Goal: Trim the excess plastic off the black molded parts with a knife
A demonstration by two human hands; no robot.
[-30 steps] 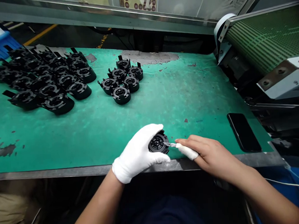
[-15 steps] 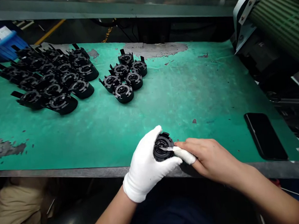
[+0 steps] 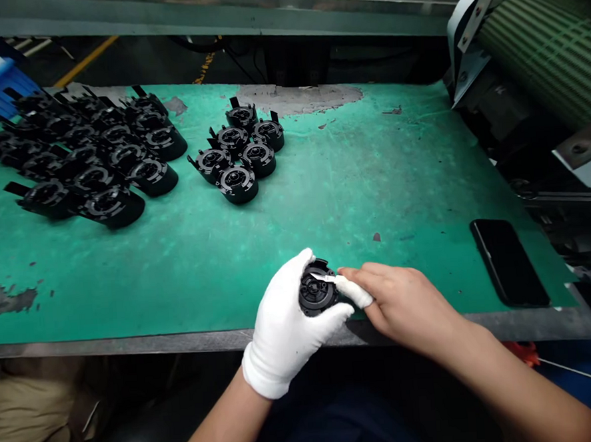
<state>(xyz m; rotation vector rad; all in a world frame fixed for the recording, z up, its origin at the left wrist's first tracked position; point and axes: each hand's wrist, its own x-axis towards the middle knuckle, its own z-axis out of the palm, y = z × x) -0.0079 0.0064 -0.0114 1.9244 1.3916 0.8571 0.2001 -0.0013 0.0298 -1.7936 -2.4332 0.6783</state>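
Wearing a white glove, my left hand is closed around a round black plastic part near the table's front edge. The part's ringed face, with small holes and a raised centre, is turned up toward me. My right hand is bare except for a white covering on the thumb. It grips a small knife with a pointed metal blade, whose handle is mostly hidden in the fingers. The blade lies over the upper portion of the part's face; whether it touches is hard to tell.
Several similar black parts stand in a small group on the green table mat. A larger cluster of black parts fills the left. A phone lies at right, below a green conveyor belt. A blue bin sits back left.
The knife blade has moved from the middle of the black part toward its upper edge. My right hand has shifted slightly up and left; my left hand keeps its hold.
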